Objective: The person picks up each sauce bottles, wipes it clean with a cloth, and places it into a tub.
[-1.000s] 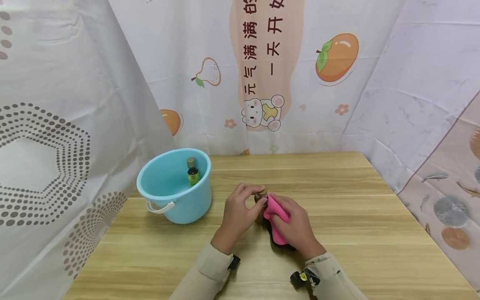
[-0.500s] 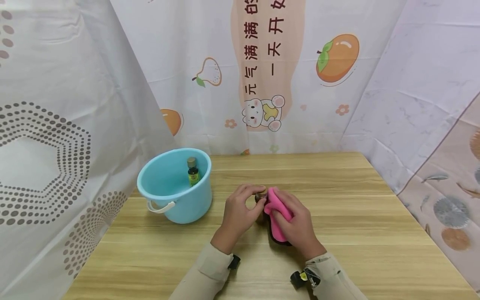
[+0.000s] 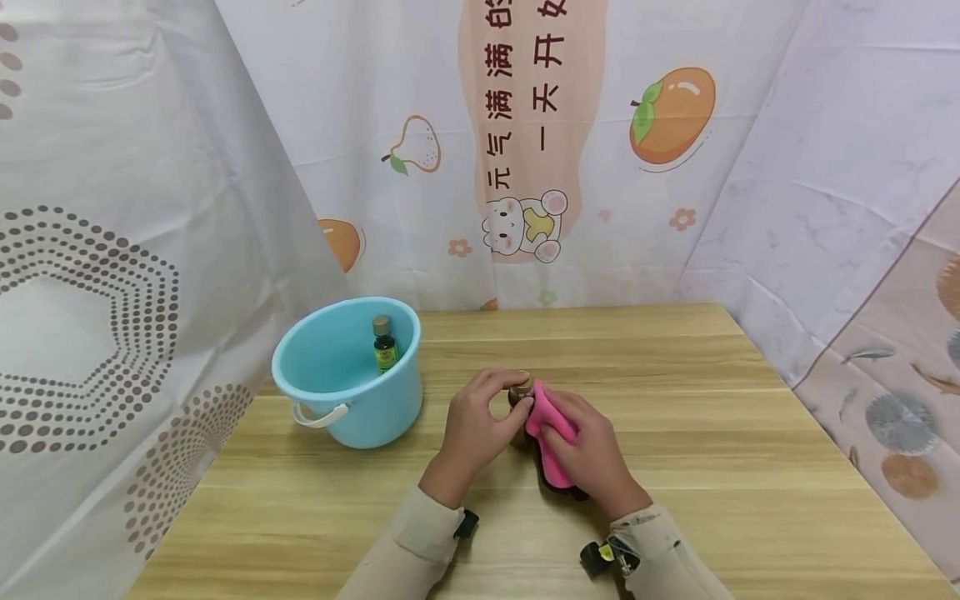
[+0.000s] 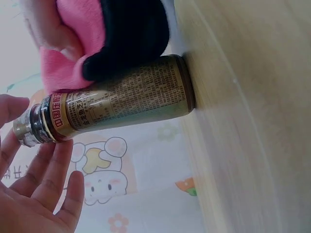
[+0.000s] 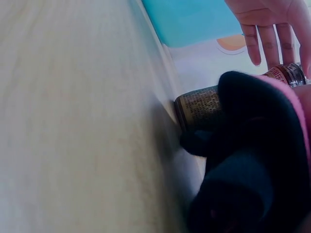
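A bottle (image 4: 131, 97) with a gold printed label stands upright on the table; the head view shows little more than its cap (image 3: 522, 386). With thumb and fingers my left hand (image 3: 474, 427) pinches it at the neck and cap. My right hand (image 3: 597, 450) grips a cloth (image 3: 558, 471), pink on one face and black on the other, and presses it to the bottle's right side. In the right wrist view the cloth's black face (image 5: 252, 141) hides much of the bottle. Part of the cloth hangs below the right hand.
A light blue bucket (image 3: 378, 412) with a white handle (image 3: 321, 417) stands on the left of the wooden table (image 3: 697, 433). Inside it leans a dark small bottle (image 3: 386, 346) with a gold cap. Printed curtains (image 3: 420, 217) enclose the back and sides.
The cloth and right fingers shifted slightly up along the bottle, then back down. The left hand keeps its place at the bottle's neck.
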`<action>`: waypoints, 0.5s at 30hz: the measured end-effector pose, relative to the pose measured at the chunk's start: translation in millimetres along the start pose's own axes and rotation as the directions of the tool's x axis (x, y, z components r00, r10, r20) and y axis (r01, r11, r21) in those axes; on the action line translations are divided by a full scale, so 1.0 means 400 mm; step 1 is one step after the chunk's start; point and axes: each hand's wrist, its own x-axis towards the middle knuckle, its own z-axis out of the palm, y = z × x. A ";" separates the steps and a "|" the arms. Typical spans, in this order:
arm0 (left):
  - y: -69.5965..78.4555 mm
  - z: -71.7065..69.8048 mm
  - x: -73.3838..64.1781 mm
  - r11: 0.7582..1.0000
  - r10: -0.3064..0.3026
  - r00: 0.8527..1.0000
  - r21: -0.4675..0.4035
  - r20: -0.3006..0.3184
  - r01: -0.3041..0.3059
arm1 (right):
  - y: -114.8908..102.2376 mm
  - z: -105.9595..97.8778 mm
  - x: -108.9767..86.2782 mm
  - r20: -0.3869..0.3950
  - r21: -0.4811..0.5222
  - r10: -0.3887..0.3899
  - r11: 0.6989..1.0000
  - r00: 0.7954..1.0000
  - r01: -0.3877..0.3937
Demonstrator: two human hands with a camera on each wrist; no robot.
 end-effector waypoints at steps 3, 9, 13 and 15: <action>0.000 0.002 0.001 1.000 -0.005 1.000 -0.003 -0.001 0.005 | 0.001 0.002 -0.002 0.041 -0.029 0.056 0.998 0.998 -0.055; -0.001 0.007 0.001 0.999 -0.037 0.999 0.003 0.003 0.037 | -0.001 0.002 -0.006 0.104 -0.060 0.137 0.990 0.985 -0.131; -0.001 0.007 -0.001 0.998 -0.061 0.998 0.015 0.007 0.061 | -0.003 0.001 -0.005 0.125 -0.074 0.156 0.986 0.980 -0.148; -0.001 0.007 -0.002 0.998 -0.062 0.998 0.025 0.007 0.062 | -0.004 0.001 -0.005 0.126 -0.069 0.159 0.986 0.979 -0.151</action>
